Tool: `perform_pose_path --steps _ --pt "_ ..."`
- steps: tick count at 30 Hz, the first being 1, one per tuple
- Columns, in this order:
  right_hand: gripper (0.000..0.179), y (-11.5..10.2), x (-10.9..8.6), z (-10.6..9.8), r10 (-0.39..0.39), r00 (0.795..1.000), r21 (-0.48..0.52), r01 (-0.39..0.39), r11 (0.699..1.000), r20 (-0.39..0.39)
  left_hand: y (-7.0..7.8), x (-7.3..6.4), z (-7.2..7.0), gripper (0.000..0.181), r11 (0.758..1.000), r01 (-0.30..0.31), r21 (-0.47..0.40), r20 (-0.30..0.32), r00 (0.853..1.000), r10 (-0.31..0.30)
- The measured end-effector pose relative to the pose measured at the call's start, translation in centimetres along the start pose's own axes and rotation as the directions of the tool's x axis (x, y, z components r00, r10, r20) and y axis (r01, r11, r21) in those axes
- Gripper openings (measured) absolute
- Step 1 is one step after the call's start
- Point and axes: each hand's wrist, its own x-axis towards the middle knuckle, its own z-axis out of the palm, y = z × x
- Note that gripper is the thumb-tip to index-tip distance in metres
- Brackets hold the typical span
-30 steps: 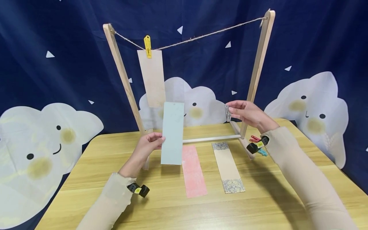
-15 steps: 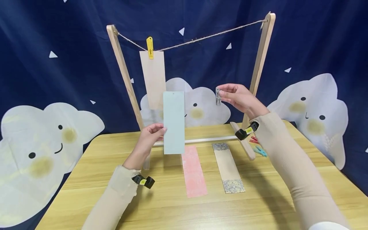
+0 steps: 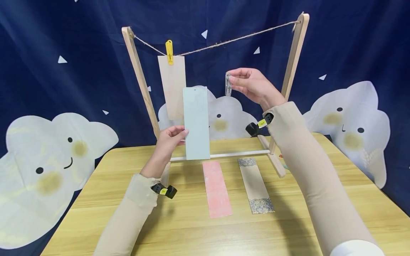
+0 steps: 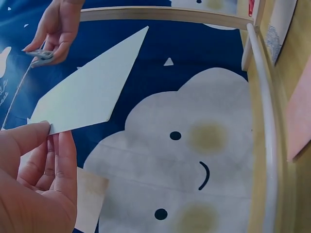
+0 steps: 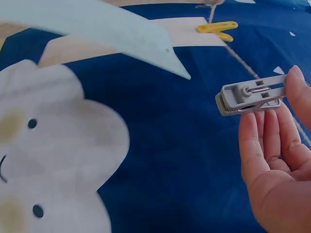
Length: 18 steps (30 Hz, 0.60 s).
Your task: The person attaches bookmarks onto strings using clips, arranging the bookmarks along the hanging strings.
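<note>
A pale blue card strip (image 3: 196,122) with a small hole near its top is pinched at its left edge by my left hand (image 3: 168,144), upright in front of the stand. My right hand (image 3: 253,85) pinches a grey clothespin (image 3: 228,85) by its handle end, to the right of the card and below the string. In the right wrist view the clothespin (image 5: 250,94) points toward the card, its jaws closed. A cream card (image 3: 173,89) hangs from the twine line (image 3: 224,42) by a yellow clothespin (image 3: 169,52); the blue card overlaps its lower right edge.
Wooden posts (image 3: 293,58) hold the twine at both ends, with a white crossbar (image 3: 237,154) low between them. On the table (image 3: 105,199) lie a pink card (image 3: 217,190) and a cream card with patterned ends (image 3: 256,185). More clothespins are mostly hidden behind the right forearm.
Both hands have risen, the left lifting the blue card higher. My right hand has carried the grey clothespin up and left, nearer the card's top.
</note>
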Motion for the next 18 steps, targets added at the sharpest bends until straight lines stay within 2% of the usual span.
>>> perform_pose_path --steps 6,14,18 --pt "0.010 -2.3 1.9 2.1 0.031 0.999 0.058 -0.029 0.998 -0.040 1.4 0.6 0.4 0.022 0.999 -0.050 0.009 -0.005 0.999 0.050" --pt "0.007 -4.4 3.0 4.2 -0.025 0.997 -0.061 0.020 0.998 -0.077 2.4 1.4 0.8 0.017 0.993 -0.119 -0.008 0.002 0.993 0.119" --pt "0.006 -5.6 3.6 5.3 -0.096 0.991 -0.107 0.086 0.990 -0.092 2.9 1.7 1.0 0.016 0.992 -0.124 -0.015 -0.007 0.992 0.124"
